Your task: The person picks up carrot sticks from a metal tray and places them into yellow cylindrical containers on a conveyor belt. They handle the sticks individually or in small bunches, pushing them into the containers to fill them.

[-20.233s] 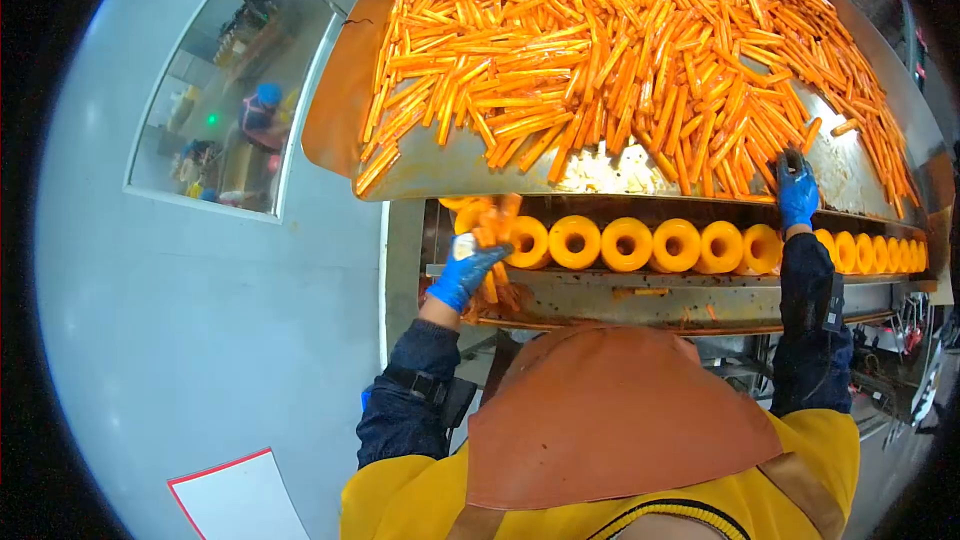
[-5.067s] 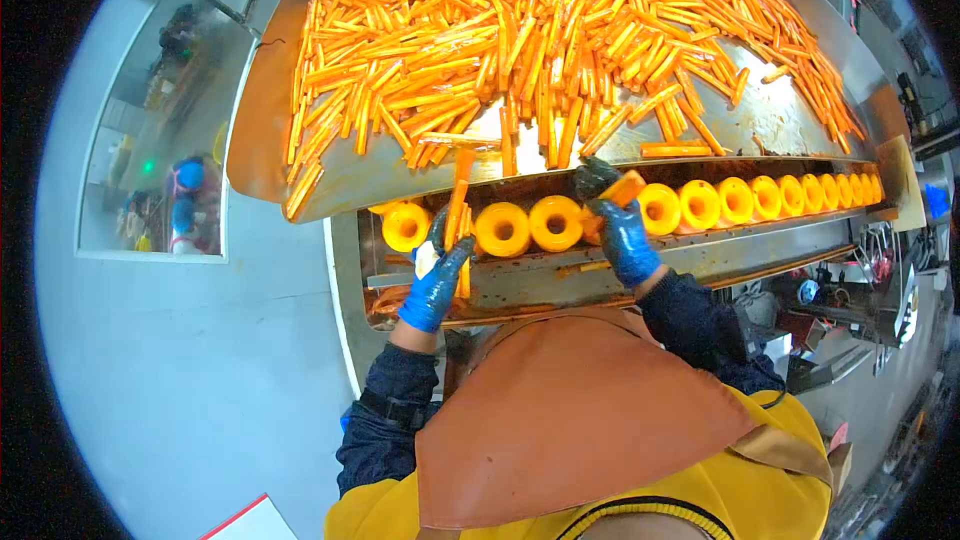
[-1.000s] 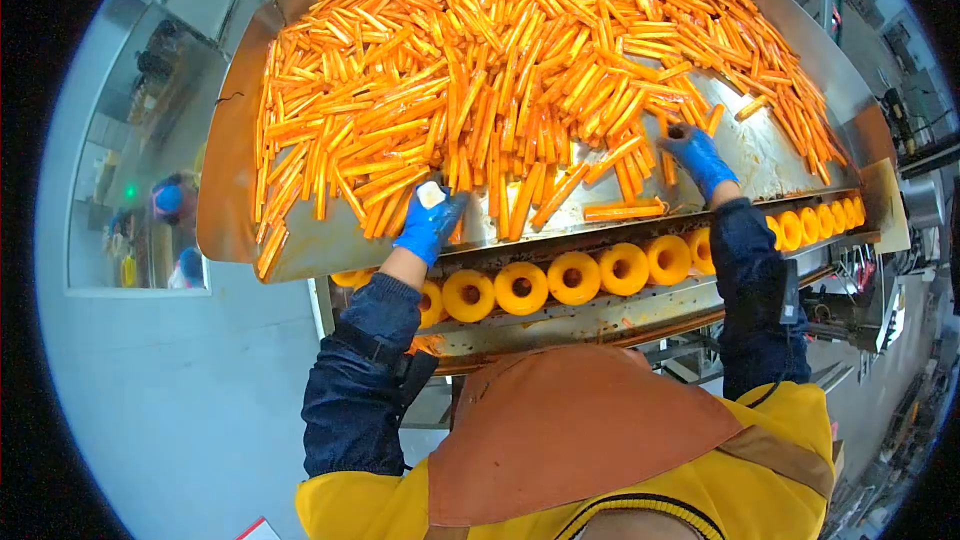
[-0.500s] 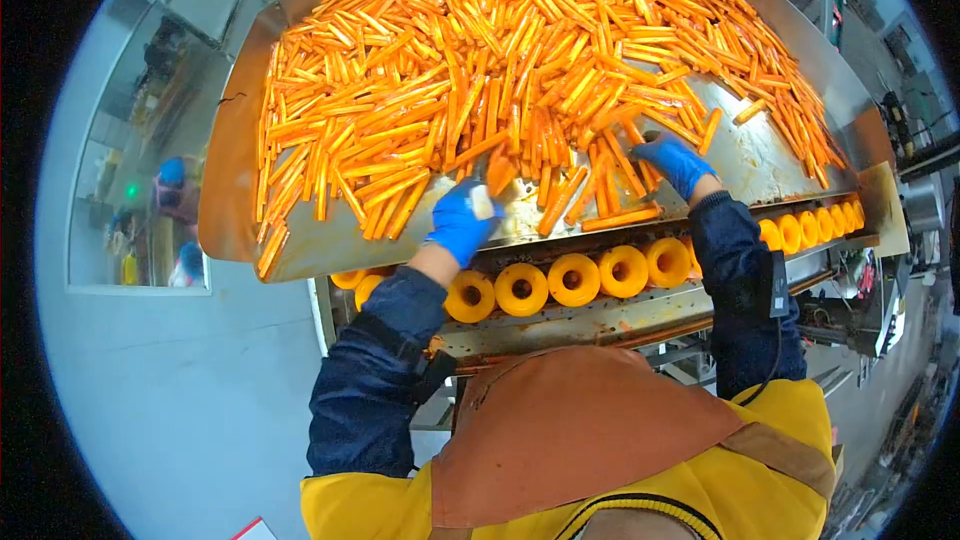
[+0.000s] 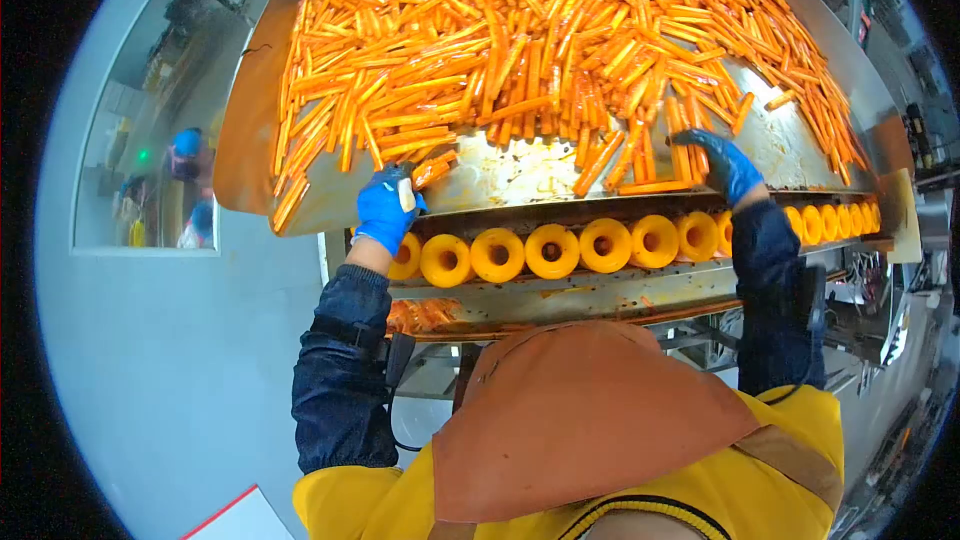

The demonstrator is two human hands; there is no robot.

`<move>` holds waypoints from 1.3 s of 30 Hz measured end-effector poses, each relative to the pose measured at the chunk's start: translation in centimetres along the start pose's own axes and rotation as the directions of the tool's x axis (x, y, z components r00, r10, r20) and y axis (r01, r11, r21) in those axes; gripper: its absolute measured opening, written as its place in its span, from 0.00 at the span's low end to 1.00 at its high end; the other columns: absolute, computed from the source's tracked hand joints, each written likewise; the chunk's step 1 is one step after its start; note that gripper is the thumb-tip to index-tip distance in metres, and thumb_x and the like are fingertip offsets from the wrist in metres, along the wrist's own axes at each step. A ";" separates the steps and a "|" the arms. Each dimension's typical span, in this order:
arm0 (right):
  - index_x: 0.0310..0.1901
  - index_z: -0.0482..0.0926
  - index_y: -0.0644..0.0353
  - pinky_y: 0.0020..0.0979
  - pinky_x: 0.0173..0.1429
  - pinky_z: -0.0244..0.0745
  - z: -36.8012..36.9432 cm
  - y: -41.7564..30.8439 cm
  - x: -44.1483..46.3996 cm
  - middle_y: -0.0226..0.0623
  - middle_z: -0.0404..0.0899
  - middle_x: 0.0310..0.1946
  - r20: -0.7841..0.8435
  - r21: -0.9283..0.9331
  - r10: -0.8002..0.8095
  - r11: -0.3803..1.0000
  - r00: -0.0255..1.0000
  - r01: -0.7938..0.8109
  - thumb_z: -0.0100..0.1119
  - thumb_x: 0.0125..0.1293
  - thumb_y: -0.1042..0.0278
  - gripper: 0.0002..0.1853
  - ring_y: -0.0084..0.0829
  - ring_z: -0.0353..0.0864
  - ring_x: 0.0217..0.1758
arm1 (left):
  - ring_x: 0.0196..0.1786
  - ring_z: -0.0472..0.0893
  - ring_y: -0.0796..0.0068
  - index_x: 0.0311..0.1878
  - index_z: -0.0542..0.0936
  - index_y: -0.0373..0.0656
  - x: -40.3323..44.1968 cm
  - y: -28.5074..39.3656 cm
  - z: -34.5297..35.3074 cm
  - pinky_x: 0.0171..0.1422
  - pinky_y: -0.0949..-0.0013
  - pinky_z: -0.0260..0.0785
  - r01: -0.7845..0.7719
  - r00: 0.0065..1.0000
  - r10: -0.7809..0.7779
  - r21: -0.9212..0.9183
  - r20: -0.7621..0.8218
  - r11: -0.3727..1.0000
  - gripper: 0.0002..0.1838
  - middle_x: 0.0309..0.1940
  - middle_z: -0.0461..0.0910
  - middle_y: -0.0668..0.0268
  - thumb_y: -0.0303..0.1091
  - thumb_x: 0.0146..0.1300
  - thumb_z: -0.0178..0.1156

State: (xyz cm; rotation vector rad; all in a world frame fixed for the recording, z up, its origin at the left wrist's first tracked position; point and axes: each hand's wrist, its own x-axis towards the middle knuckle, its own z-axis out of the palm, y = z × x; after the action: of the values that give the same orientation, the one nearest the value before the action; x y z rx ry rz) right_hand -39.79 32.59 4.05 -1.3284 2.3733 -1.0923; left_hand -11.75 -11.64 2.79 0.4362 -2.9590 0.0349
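Observation:
Many glossy orange sticks [image 5: 540,30] lie heaped in a wide metal tray [image 5: 480,176]. My left hand [image 5: 388,208], in a blue glove with a whitish patch, is at the tray's front left edge, closed round a short bundle of orange sticks [image 5: 434,170]. At the front right of the tray, my right hand [image 5: 722,164], also gloved, has its dark, stained fingers at the ends of several sticks; whether it grips them is unclear. Below the tray edge runs a row of yellow-orange rollers [image 5: 551,251] with holes in their middles.
A metal ledge [image 5: 560,298] runs in front of the rollers, with reddish-orange scraps [image 5: 420,315] at its left end. A wall with a window [image 5: 150,140] stands at left, people blurred behind it. Metal equipment [image 5: 865,310] is at the right. A brown apron [image 5: 590,420] covers my front.
My left hand has moved left from the tray's middle, with a bundle in it. My right hand stays near the sticks at the right. The camera view has shifted a little.

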 end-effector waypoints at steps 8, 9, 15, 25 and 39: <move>0.44 0.81 0.63 0.26 0.31 0.73 13.1 -14.1 -0.3 0.30 0.79 0.28 0.367 0.891 0.379 0.119 0.850 -0.438 0.61 0.61 0.68 0.12 0.24 0.77 0.26 | 0.37 0.82 0.58 0.44 0.80 0.41 -1.1 -0.8 -1.0 0.42 0.61 0.73 0.268 0.959 -0.282 -0.363 0.016 0.892 0.14 0.35 0.83 0.57 0.36 0.55 0.60; 0.42 0.81 0.63 0.25 0.32 0.72 15.0 -15.1 -0.3 0.30 0.79 0.27 0.287 0.832 0.354 0.368 0.890 -0.414 0.62 0.60 0.68 0.11 0.23 0.76 0.26 | 0.36 0.80 0.63 0.44 0.80 0.40 -1.4 -0.7 -1.4 0.41 0.63 0.72 0.263 0.950 -0.310 -0.603 0.027 0.753 0.13 0.34 0.82 0.61 0.34 0.56 0.60; 0.37 0.81 0.63 0.23 0.31 0.69 18.6 -13.6 -1.6 0.28 0.78 0.26 0.339 0.705 0.477 0.442 0.811 -0.555 0.65 0.58 0.66 0.10 0.20 0.75 0.26 | 0.37 0.77 0.79 0.48 0.79 0.38 -7.0 1.0 -5.2 0.43 0.73 0.71 0.180 0.854 -0.462 -0.969 0.238 -0.166 0.12 0.36 0.80 0.69 0.24 0.61 0.61; 0.38 0.80 0.63 0.27 0.35 0.74 25.0 -17.0 1.4 0.31 0.82 0.29 0.185 0.723 0.416 0.556 0.890 -0.410 0.66 0.62 0.61 0.13 0.22 0.79 0.30 | 0.39 0.80 0.76 0.51 0.78 0.40 -16.6 2.1 -1.0 0.43 0.71 0.74 0.201 0.727 -0.529 -0.872 0.438 -0.446 0.16 0.40 0.81 0.68 0.26 0.59 0.64; 0.44 0.81 0.58 0.38 0.46 0.76 26.5 -17.8 1.6 0.45 0.82 0.35 0.073 0.240 0.161 0.955 0.984 -0.174 0.66 0.60 0.54 0.17 0.45 0.81 0.39 | 0.40 0.80 0.73 0.50 0.77 0.41 -20.6 1.4 -1.0 0.46 0.69 0.75 0.235 0.687 -0.541 -0.853 0.485 -0.466 0.15 0.38 0.80 0.67 0.28 0.59 0.63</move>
State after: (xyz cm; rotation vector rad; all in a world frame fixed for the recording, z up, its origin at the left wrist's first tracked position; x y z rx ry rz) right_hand -15.84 12.33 -1.96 -1.0386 2.1815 -1.2356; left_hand 7.50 -4.39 0.69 1.0676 -1.2121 -2.0769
